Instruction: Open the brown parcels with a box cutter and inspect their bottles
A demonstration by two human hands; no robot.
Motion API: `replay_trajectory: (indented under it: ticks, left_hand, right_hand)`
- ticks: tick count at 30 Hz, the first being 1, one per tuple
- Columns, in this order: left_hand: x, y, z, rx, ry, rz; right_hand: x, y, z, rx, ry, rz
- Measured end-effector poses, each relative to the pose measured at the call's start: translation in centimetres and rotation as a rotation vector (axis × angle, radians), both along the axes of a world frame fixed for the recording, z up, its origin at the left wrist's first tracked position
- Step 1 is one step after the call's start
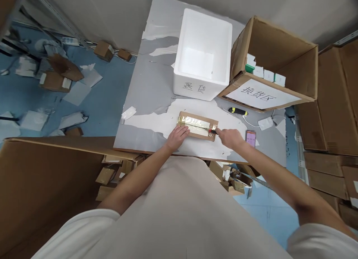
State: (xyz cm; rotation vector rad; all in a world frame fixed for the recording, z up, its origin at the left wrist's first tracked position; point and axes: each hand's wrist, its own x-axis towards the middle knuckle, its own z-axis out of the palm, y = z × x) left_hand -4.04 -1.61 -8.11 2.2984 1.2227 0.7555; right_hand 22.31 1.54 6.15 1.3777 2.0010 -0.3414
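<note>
A small flat cardboard box lies near the front of the table, with shiny clear tape over a pale strip on its top. A dark line runs lengthwise along the middle of the tape. My left hand rests on the box's left front part, fingers lying flat. At the right end, my right hand is closed around a red and black utility knife. Its tip meets the tape at that end; the blade itself is too small to make out.
Behind the box stand a white foam box and a large open carton holding several small white boxes. A black and yellow tool and a phone lie to the right. A big open carton flanks the table's left front.
</note>
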Motion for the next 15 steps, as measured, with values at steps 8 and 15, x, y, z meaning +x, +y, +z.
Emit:
replay_trajectory:
  ticks: [8,15]
  left_hand:
    - [0.3,0.5,1.1,0.051,0.113,0.011]
    - [0.5,2.2,4.7,0.004,0.266,-0.026]
  right_hand:
    - [12.9,-8.0,2.9,0.086,-0.041,-0.355]
    - [8.3,-9.6,-3.7,0.131,0.927,-1.044]
